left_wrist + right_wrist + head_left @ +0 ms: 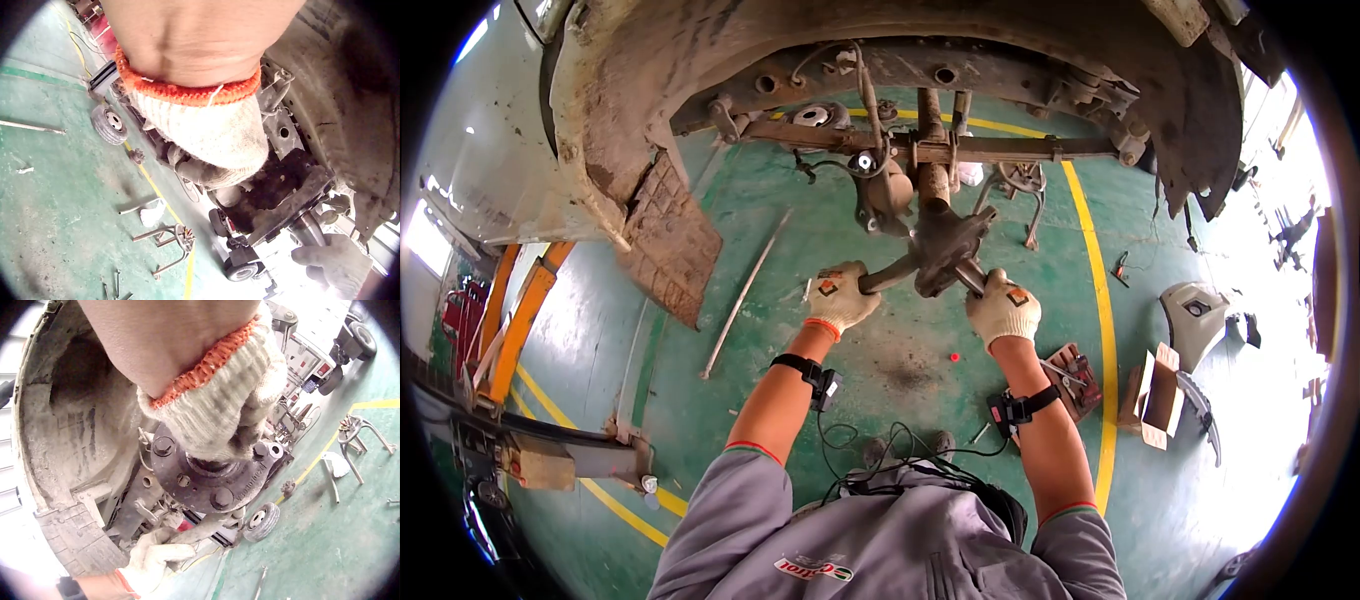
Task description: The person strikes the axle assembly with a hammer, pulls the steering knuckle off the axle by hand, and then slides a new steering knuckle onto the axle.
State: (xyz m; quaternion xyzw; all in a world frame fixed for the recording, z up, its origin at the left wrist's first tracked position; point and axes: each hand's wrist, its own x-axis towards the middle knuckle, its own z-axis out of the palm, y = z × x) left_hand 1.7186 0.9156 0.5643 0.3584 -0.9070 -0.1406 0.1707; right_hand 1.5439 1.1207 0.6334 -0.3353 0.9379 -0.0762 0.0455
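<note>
A dark, greasy steering knuckle [948,245] is in the middle of the head view, at the end of the rusty axle [932,178]. My gloved left hand [843,298] grips the knuckle's curved arm on the left. On the other side, my gloved right hand [1005,308] holds its spindle. The right wrist view shows a bolted round flange [187,490] close to the right hand [212,419], whose fingers hide most of the spindle. In the left wrist view the glove [200,134] covers the held arm.
A rusty leaf spring [1010,150] and the muddy wheel arch [615,110] surround the knuckle. On the green floor are a long rod [745,295], an open tool case [1072,382], a cardboard box [1150,395], a metal stand [1025,185] and a wheel [261,522].
</note>
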